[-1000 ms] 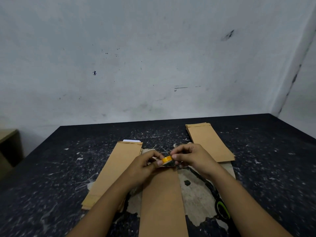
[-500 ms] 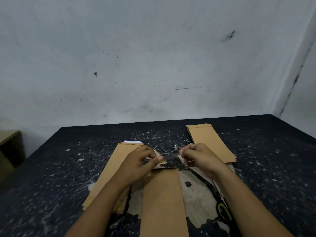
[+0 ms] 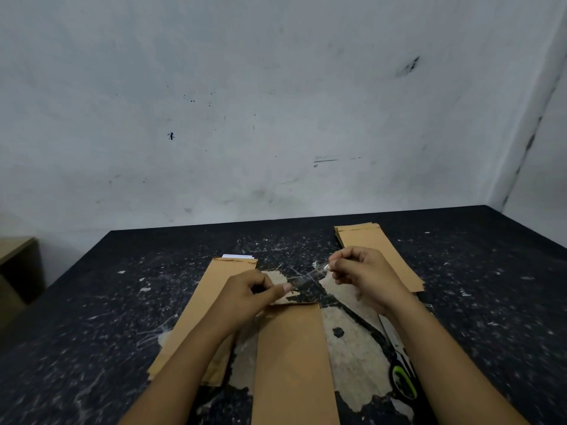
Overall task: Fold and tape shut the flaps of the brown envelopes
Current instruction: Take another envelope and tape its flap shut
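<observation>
A long brown envelope (image 3: 291, 357) lies lengthwise in front of me on the black table (image 3: 92, 317). Just above its far end, a strip of clear tape (image 3: 310, 276) is stretched between my hands. My left hand (image 3: 248, 294) is curled round the tape roll, which is hidden inside the fist, with the thumb pressing the strip. My right hand (image 3: 362, 271) pinches the strip's free end, raised a little to the right. A stack of brown envelopes (image 3: 202, 311) lies on the left and another stack (image 3: 380, 256) at the far right.
Scissors with black blades and a green handle (image 3: 402, 381) lie on the table under my right forearm. The tabletop is scratched and peeled to bare board in the middle. A white wall rises behind the table. A wooden cabinet (image 3: 15, 262) stands at the far left.
The hands were together on the yellow tape roll; they have moved apart. The right hand pulled a strip of clear tape up and to the right, and the roll is now hidden.
</observation>
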### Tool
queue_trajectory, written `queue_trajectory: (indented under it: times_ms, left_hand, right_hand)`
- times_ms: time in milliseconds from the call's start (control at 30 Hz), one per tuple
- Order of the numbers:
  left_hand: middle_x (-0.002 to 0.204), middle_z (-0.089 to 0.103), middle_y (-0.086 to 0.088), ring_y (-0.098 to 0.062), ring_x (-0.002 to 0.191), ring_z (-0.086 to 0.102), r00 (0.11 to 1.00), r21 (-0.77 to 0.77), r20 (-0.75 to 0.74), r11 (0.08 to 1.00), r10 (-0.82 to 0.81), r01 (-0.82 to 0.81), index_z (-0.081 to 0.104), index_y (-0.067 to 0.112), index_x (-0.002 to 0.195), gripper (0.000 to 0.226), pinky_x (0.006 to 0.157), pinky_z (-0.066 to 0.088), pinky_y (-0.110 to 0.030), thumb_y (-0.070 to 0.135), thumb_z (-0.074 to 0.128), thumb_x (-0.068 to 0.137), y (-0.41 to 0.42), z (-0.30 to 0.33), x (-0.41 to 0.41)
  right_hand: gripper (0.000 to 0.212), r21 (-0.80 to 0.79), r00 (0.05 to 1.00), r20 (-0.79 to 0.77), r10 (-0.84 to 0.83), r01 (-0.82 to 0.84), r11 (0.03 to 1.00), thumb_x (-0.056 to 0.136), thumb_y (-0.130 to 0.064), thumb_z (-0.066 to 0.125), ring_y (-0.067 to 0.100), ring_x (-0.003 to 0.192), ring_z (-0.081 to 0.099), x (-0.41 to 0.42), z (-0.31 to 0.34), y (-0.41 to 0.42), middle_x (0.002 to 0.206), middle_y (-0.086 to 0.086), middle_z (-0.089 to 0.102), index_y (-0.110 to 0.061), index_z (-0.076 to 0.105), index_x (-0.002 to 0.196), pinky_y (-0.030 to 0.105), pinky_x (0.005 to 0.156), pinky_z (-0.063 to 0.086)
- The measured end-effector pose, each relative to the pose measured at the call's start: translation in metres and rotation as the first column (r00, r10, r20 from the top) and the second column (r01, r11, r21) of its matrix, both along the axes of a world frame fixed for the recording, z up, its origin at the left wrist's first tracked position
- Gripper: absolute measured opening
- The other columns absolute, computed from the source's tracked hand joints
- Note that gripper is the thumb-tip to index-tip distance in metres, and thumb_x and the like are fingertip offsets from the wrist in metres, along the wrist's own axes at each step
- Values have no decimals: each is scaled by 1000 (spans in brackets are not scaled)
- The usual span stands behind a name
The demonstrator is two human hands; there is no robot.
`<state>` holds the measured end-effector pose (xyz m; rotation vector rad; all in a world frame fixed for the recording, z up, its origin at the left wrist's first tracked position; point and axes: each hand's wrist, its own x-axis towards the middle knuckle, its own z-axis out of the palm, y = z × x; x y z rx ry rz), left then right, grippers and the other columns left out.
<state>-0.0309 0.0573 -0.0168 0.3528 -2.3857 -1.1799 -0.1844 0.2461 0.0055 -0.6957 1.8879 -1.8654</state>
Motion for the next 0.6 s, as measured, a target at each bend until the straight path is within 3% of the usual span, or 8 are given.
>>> queue_trajectory:
  times_ms: [67,200,333,467,600]
  left_hand:
    - [81,65,6,-9,76,62,999,-57,-13,998,-39,38,66,23,61,35,68,47,-21,52,75,77,1,-1,1]
    - [104,71,15,-7,99,66,981,-112,-95,981,-169,158,62,24,58,31,81,45,-11,18,79,84,9,5,4]
    - [89,72,5,-12,88,68,978,-48,-87,981,-192,188,58,13,62,29,76,50,-17,3,75,83,16,1,2]
    - [94,69,9,-9,76,64,986,76,-54,984,-158,162,60,17,90,20,69,51,-23,3,71,83,17,2,2]
    - [101,69,12,-11,89,64,975,23,-37,975,-220,221,71,25,101,26,73,51,-27,3,65,89,19,1,1]
  right_hand:
    - [11,19,999,-21,-40,40,999,93,5,62,16,64,61,-2,-1,0,71,8,67,0,70,89,23,60,55]
    - [12,77,1000,-21,-16,17,997,94,2,62,17,67,62,-8,-5,5,73,9,68,-1,71,87,25,62,54]
    - [14,82,1000,-10,6,-5,997,93,2,61,16,66,62,-9,-4,7,73,10,69,-1,72,84,26,63,54]
    - [13,84,1000,-3,-10,10,996,93,2,61,17,66,62,-10,-4,7,76,13,68,1,72,85,25,60,54]
    - [13,110,1000,-23,3,-1,994,93,2,62,16,67,62,-11,-3,10,79,13,69,0,72,84,25,62,55]
